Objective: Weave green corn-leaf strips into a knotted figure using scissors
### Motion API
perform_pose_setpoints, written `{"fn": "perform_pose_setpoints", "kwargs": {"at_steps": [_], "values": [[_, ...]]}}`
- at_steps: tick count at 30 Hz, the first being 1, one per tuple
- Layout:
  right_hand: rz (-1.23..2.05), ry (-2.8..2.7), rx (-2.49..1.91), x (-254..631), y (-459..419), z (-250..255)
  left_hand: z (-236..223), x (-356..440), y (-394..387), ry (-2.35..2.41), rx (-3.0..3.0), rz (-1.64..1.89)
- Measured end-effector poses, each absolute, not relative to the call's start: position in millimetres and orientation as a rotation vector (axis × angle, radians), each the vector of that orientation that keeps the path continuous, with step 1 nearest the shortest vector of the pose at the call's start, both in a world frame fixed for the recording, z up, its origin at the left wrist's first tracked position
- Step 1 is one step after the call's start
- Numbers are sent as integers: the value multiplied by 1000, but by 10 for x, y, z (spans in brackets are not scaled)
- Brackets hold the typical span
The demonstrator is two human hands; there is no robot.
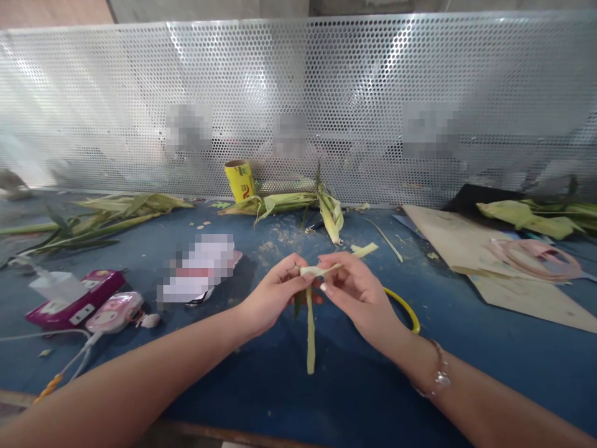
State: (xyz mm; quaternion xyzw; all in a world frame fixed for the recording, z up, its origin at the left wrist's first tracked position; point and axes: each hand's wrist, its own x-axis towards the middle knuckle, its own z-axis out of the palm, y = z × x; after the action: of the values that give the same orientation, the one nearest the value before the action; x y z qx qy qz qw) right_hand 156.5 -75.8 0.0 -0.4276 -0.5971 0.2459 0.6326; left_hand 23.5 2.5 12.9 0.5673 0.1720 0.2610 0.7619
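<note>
Pale strips of corn husk (311, 339) are pinched between my two hands above the blue table. One end hangs straight down, and another part lies crosswise from my left fingertips to my right ones. My left hand (280, 289) is closed, thumb and forefinger pressing the strip where the pieces meet. The fingers of my right hand (357, 286) are curled in a pinch on the crosswise end. What lies behind the fingers is partly hidden. A yellow ring-shaped band (407, 306) rests on the table, partly behind my right hand.
Corn husks (298, 200) lie along the back beside a yellow cardboard tube (240, 180), with more husks (116, 211) at left. Nearby are a purple power strip (79, 302), a pink device (115, 312) and a blurred phone (200, 270). Cardboard (471, 249) lies right; perforated metal (354, 81) stands behind.
</note>
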Motion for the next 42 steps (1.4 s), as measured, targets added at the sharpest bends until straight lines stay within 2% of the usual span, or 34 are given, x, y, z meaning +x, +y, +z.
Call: {"fn": "perform_pose_setpoints", "kwargs": {"at_steps": [6, 12, 15, 20, 27, 32, 38, 42], "values": [[402, -1304, -912, 1681, -712, -60, 162, 230, 60, 477, 1169, 604], [-281, -2002, -1124, 1797, -692, -44, 131, 243, 116, 480, 1081, 669], [-475, -2204, -1106, 1791, -688, -6, 122, 248, 121, 493, 1038, 710], [-618, -2334, -1122, 1784, -698, 34, 145, 252, 124, 527, 989, 669], [-795, -2222, -1151, 1726, -703, -95, 237, 265, 64, 592, 893, 631], [-688, -2127, -1157, 1677, -725, -80, 181, 253, 59, 520, 988, 649], [-134, -1833, -1071, 1671, -721, -28, 103, 254, 110, 391, 1201, 702], [76, -1627, -1134, 1670, -695, -4, 89, 249, 135, 379, 1348, 693]]}}
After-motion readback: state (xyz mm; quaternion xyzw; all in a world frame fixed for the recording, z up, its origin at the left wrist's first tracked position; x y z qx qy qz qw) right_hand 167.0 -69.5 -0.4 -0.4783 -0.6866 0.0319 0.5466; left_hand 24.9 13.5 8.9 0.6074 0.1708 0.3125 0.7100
